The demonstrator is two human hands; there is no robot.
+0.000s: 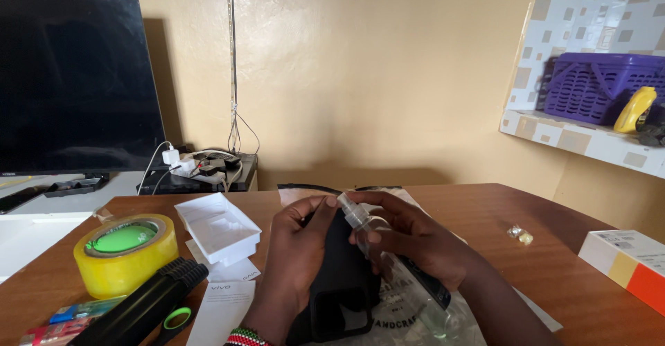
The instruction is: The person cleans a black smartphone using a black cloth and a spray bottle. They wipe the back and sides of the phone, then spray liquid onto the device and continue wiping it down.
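1. Head view, the setting: yellow-painted walls stand behind a brown wooden table point(526, 214). A dark flat screen point(73, 76) sits past the table's far left corner, with a tangle of chargers and cables point(204, 162) on a low dark unit beside it.
2. Head view, the hands: the left hand point(294, 263) wraps around a black phone case point(339, 277), fingers closed on its left edge and the thumb pressing its upper end. The case stands tilted over the near edge of the table, at its middle.
3. The right hand point(415, 238) grips a clear plastic spray bottle point(377, 249), fingers curled around the body. The bottle lies slanted, nozzle up toward the left thumb, and crosses the right side of the case, touching it. Whether liquid is inside cannot be told.
4. Under both hands lies a clear plastic bag point(409, 318) with dark print.
5. Head view, containers: a white tray insert point(218, 227) lies open-side up left of the hands. A roll of yellow tape point(125, 252) near the left edge rings something green. An orange-and-white box point(627, 263) rests shut at the right edge.
6. On the tiled wall shelf point(589, 142) at far right sits a purple basket point(599, 86); its contents are hidden.
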